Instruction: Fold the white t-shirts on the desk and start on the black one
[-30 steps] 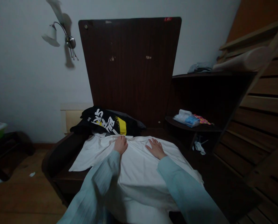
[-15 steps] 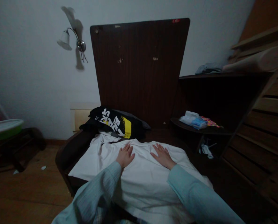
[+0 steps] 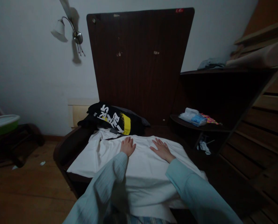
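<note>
A white cloth garment [image 3: 141, 168], probably a shirt, lies spread over a dark brown wooden seat, its near edge hanging toward me. On its far part my left hand [image 3: 128, 146] rests flat with the fingers spread. To the right, my right hand [image 3: 161, 150] also lies flat on the white fabric, fingers stretched out. Neither hand grips anything. Just beyond them is a folded black garment [image 3: 113, 119] with white lettering and a yellow block. A bunched part of the white cloth [image 3: 105, 134] sits against it at the left.
A tall dark wooden panel [image 3: 139, 68] rises behind the clothes. At right, a corner shelf [image 3: 213, 128] holds a plastic-wrapped packet [image 3: 192, 117]. A rounded armrest [image 3: 71, 146] borders the left. On a dark stand at far left rests a green-and-white basin [image 3: 3, 124].
My left hand has shifted slightly right and away from me over the white cloth. The cloth's near edge lies differently, with a dark gap now showing at lower right. The view has tilted slightly.
</note>
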Demonstrator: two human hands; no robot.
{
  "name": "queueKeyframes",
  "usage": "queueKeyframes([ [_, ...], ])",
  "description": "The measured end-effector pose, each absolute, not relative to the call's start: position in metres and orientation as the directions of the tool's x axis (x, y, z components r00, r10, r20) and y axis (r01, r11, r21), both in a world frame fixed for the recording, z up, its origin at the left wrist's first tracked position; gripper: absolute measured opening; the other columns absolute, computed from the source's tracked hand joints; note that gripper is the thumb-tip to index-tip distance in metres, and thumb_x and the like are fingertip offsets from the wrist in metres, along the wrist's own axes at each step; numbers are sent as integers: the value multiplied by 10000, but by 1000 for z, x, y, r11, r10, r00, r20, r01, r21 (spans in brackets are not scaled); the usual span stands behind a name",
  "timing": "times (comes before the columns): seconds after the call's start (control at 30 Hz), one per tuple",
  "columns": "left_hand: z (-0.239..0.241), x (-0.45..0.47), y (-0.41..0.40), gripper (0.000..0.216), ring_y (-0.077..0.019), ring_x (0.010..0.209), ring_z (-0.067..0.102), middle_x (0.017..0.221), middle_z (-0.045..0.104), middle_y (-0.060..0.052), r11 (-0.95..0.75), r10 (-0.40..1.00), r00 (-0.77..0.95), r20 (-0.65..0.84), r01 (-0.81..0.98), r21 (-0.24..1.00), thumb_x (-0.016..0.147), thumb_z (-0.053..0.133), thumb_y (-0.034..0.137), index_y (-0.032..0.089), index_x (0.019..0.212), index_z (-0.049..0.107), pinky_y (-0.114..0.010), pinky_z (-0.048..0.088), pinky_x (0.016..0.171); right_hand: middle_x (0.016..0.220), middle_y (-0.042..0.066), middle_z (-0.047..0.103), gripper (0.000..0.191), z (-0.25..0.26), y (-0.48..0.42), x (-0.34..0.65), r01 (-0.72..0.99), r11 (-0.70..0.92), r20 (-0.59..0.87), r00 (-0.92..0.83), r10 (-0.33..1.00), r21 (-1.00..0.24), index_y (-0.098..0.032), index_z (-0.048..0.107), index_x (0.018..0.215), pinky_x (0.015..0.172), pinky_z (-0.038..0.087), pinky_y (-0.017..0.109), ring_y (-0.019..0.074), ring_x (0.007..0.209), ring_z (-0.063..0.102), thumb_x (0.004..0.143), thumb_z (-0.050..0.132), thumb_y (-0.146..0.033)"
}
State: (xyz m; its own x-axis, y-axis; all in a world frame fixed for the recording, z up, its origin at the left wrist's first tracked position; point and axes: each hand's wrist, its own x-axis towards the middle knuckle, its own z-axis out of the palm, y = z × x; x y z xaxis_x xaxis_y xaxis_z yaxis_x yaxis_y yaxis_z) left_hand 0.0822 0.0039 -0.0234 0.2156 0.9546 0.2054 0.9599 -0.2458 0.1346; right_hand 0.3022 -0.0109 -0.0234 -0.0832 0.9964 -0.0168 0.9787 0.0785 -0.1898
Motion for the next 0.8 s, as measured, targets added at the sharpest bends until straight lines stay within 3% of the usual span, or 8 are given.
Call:
queueKeyframes([
  [0.2,-22,83,5,668,-266,1315,124,1434,178,-109,-222,975,214,64,964,147,822,200,560,144,1340,269,-468,160,1028,1452,37,129,658,-26,-4,304,983,54,-2,-55,998,-178,-226,247,1355,1045,89,408,197,1322,96,817,195,-600],
  [0.57,-21,79,-1,678,-237,1318,130,1440,168,-61,-262,965,261,29,951,165,806,165,596,202,1351,249,-453,135,1047,1450,39,137,635,-22,-12,300,986,89,-28,-94,995,-142,-214,246,1356,1049,103,414,197,1322,99,833,191,-569],
  [0.8,-22,70,0,698,-241,1318,131,1438,180,-57,-191,982,188,35,964,184,787,184,624,216,1349,251,-467,126,1046,1452,34,130,626,-26,-6,295,986,102,-24,-106,994,-130,-218,237,1358,1047,115,416,198,1323,93,835,205,-561],
])
